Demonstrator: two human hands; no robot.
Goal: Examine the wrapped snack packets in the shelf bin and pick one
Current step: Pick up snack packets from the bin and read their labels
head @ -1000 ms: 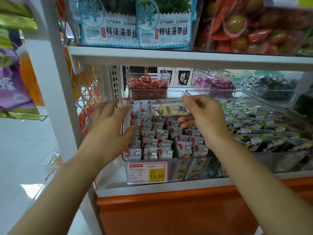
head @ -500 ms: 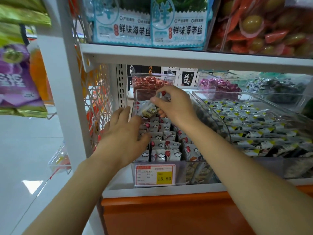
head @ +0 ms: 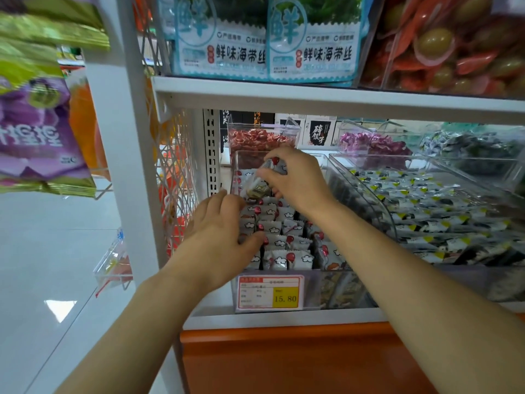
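- A yellow-and-red price tag (head: 270, 292) reading 15.80 sits on the front wall of the clear bin (head: 312, 291), which stands on the white shelf.
- The left grip (head: 218, 243) lies over the bin's front-left corner, fingers spread and fairly straight, resting on the top packets and pinching nothing.
- The wrapped snack packets (head: 279, 243), white with red and cloud marks, fill the bin in rows.
- The right grip (head: 295, 180) hangs over the back half of the bin, fingers curled and pinching one packet (head: 257, 184) tilted just above the others; its print is blurred, perhaps a yellowish label.
- A second clear bin (head: 426, 211) of yellow-marked packets stands just right of the bin.
- A tub of red sweets (head: 255, 142) stands behind the bin.
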